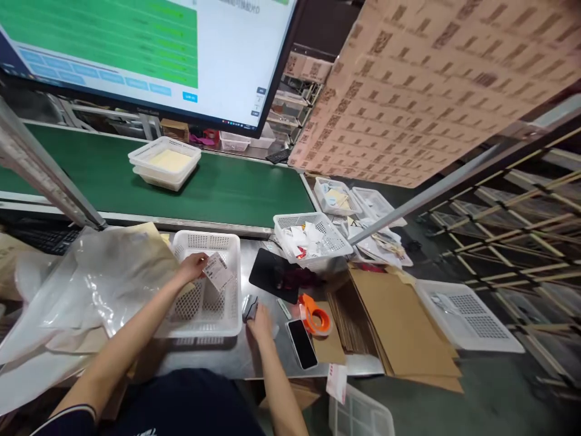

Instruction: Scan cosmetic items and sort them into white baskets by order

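Note:
My left hand is closed in a pinch on a white printed label. It hangs over a white perforated plastic basket standing on the metal table. To the basket's right, my right hand rests low at the tabletop. Its fingers are closed at the edge of a small silvery packet with dark marks; the contents cannot be made out. Right of that hand lie a phone with a dark screen and an orange tape dispenser.
Clear plastic bags pile up at left. A black mouse pad lies beyond my right hand, near a basket of small packets. Flat cardboard is stacked at right. Behind runs a green conveyor, below a monitor.

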`<state>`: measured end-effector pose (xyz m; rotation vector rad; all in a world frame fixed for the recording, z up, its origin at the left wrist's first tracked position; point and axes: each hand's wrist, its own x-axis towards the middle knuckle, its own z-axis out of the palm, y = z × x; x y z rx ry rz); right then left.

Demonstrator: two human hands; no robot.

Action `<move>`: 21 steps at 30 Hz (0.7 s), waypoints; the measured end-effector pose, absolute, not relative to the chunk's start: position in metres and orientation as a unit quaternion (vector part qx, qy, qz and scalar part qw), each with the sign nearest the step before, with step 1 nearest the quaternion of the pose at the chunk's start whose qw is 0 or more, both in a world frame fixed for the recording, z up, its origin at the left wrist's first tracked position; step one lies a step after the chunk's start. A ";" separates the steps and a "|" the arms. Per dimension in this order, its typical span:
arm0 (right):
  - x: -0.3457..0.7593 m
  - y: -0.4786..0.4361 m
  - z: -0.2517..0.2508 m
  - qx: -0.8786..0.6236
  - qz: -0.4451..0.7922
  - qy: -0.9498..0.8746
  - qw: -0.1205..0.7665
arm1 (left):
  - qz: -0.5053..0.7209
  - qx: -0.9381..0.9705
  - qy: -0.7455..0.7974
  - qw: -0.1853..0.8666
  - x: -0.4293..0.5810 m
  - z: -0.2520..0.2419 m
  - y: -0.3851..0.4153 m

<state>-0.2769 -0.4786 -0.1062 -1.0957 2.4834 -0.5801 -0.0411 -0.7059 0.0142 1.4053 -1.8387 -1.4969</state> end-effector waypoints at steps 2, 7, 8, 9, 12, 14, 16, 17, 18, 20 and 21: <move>-0.277 -0.470 -0.103 -0.389 -0.227 0.874 0.181 | -0.519 0.512 -0.662 0.172 -0.044 0.014 -0.705; -0.257 -0.451 -0.065 -0.440 -0.297 0.822 0.207 | -0.481 0.509 -0.695 0.164 -0.043 0.006 -0.696; -0.249 -0.451 -0.056 -0.462 -0.308 0.803 0.218 | -0.474 0.508 -0.701 0.162 -0.043 0.005 -0.693; -0.239 -0.453 -0.046 -0.483 -0.316 0.783 0.229 | -0.466 0.506 -0.708 0.161 -0.043 0.004 -0.690; -0.213 -0.459 -0.022 -0.536 -0.324 0.738 0.251 | -0.437 0.510 -0.725 0.156 -0.046 0.004 -0.680; -0.203 -0.456 -0.013 -0.556 -0.323 0.718 0.266 | -0.401 0.531 -0.729 0.161 -0.044 0.006 -0.674; -0.202 -0.447 -0.011 -0.559 -0.334 0.703 0.285 | -0.350 0.566 -0.723 0.185 -0.033 0.010 -0.670; -0.205 -0.439 -0.014 -0.551 -0.348 0.700 0.293 | -0.315 0.591 -0.714 0.204 -0.022 0.012 -0.668; -0.210 -0.431 -0.018 -0.539 -0.362 0.699 0.299 | -0.271 0.621 -0.699 0.229 -0.007 0.013 -0.665; -0.221 -0.413 -0.034 -0.511 -0.385 0.705 0.306 | -0.171 0.700 -0.633 0.284 0.032 0.012 -0.661; -0.227 -0.404 -0.044 -0.496 -0.396 0.709 0.307 | -0.127 0.742 -0.581 0.308 0.055 0.010 -0.659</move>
